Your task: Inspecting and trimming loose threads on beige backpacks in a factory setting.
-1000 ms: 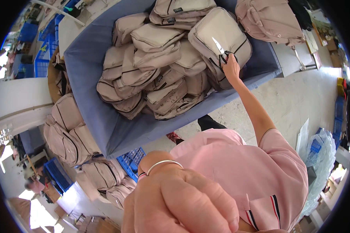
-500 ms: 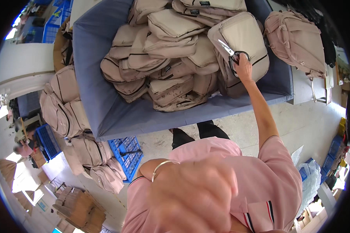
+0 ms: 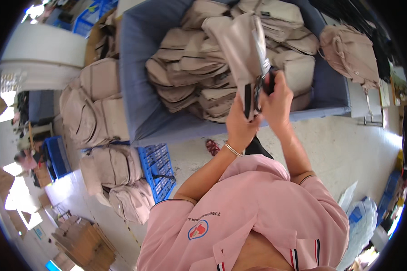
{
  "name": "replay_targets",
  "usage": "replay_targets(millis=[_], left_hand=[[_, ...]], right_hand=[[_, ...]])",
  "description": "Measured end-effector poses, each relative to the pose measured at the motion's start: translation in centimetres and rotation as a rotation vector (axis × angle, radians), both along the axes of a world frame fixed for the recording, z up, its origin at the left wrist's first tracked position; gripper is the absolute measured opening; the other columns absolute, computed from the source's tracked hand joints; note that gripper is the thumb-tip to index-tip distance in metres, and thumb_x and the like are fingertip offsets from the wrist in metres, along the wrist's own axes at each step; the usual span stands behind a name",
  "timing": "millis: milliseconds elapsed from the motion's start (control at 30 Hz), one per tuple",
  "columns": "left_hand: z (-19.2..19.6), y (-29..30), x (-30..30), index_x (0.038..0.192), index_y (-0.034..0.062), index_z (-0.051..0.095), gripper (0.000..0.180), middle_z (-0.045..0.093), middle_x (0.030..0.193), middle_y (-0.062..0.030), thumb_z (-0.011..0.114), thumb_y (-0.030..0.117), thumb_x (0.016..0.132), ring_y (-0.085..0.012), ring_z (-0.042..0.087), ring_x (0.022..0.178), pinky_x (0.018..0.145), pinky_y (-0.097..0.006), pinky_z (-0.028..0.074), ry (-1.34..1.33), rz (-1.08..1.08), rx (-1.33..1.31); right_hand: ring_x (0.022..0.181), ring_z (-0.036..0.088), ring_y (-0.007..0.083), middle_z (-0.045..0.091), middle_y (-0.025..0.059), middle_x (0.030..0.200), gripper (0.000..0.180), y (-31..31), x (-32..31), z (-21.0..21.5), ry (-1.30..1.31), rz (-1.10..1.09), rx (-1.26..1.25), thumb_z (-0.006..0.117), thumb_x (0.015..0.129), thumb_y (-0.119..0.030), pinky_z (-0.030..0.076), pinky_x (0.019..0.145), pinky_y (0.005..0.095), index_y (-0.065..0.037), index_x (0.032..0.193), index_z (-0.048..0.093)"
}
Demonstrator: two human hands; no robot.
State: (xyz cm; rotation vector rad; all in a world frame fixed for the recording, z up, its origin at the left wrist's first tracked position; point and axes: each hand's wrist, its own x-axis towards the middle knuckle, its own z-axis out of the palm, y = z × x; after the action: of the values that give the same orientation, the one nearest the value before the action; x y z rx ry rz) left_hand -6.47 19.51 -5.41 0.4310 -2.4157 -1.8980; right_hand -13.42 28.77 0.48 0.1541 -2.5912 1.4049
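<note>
Over a large blue fabric bin (image 3: pixel 138 90), my left hand (image 3: pixel 241 123) grips the lower end of a beige bag piece (image 3: pixel 239 49) with dark edging. The piece stands up from my fingers, blurred by motion. Close beside it, my right hand (image 3: pixel 278 101) is closed round the black handles of a pair of scissors (image 3: pixel 270 82). The scissors lie against the edge of the piece, so whether their blades are apart cannot be made out. Several beige bags (image 3: pixel 181 67) are heaped in the bin beneath both hands.
A pinkish backpack (image 3: pixel 348 54) rests right of the bin. On the left, more beige bags (image 3: pixel 92 106) are piled beside a blue plastic crate (image 3: pixel 157 169). Flattened cardboard (image 3: pixel 83 246) lies at lower left, and clear plastic wrapping (image 3: pixel 362 221) at lower right.
My left hand has moved from close in front of my chest to the bin and now holds a beige bag piece. My right hand has drawn the scissors in beside it.
</note>
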Motion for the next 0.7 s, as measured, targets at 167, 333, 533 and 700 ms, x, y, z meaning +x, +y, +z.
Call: replay_targets(millis=[167, 333, 533, 700], left_hand=[[-1.3, -12.1, 8.8, 0.104, 0.0016, 0.066, 0.023, 0.069, 0.089, -0.0044, 0.073, 0.008, 0.082, -0.0139, 0.065, 0.073, 0.065, -0.027, 0.050, 0.000, 0.290, 0.502], [-5.4, -22.9, 19.5, 0.118, -0.0009, 0.063, 0.036, 0.069, 0.107, -0.0087, 0.073, 0.005, 0.083, -0.0176, 0.067, 0.092, 0.081, -0.030, 0.054, -0.160, 0.496, 0.722], [-13.7, -25.6, 25.6, 0.132, -0.0001, 0.052, 0.046, 0.063, 0.123, -0.0110, 0.067, 0.005, 0.088, -0.0232, 0.063, 0.109, 0.095, -0.035, 0.051, -0.156, 0.622, 0.796], [-14.7, -24.0, 27.1, 0.131, -0.0024, 0.052, 0.048, 0.060, 0.127, -0.0098, 0.070, 0.006, 0.087, -0.0197, 0.058, 0.114, 0.101, -0.032, 0.045, -0.190, 0.675, 0.874]], right_hand=[[0.078, 0.069, 0.0238, 0.065, 0.0119, 0.085, 0.030, -8.6, 6.8, 3.1, -0.220, 0.356, -0.146, 0.071, 0.080, -0.003, 0.054, 0.069, 0.0338, -0.002, 0.103, 0.052], [0.069, 0.056, 0.0296, 0.058, 0.0130, 0.079, 0.028, -10.8, 9.3, -2.3, -0.033, 0.351, -0.064, 0.071, 0.081, -0.002, 0.049, 0.066, 0.0338, -0.002, 0.097, 0.049], [0.073, 0.061, 0.0368, 0.056, 0.0168, 0.074, 0.033, -7.6, 12.0, -14.8, -0.016, 0.164, 0.135, 0.072, 0.084, -0.017, 0.046, 0.064, 0.0413, -0.001, 0.086, 0.044], [0.067, 0.052, 0.0097, 0.057, 0.0025, 0.072, 0.031, -6.4, 15.1, -14.6, -0.527, 0.069, -0.276, 0.080, 0.080, -0.019, 0.041, 0.058, 0.0292, 0.000, 0.090, 0.057]])
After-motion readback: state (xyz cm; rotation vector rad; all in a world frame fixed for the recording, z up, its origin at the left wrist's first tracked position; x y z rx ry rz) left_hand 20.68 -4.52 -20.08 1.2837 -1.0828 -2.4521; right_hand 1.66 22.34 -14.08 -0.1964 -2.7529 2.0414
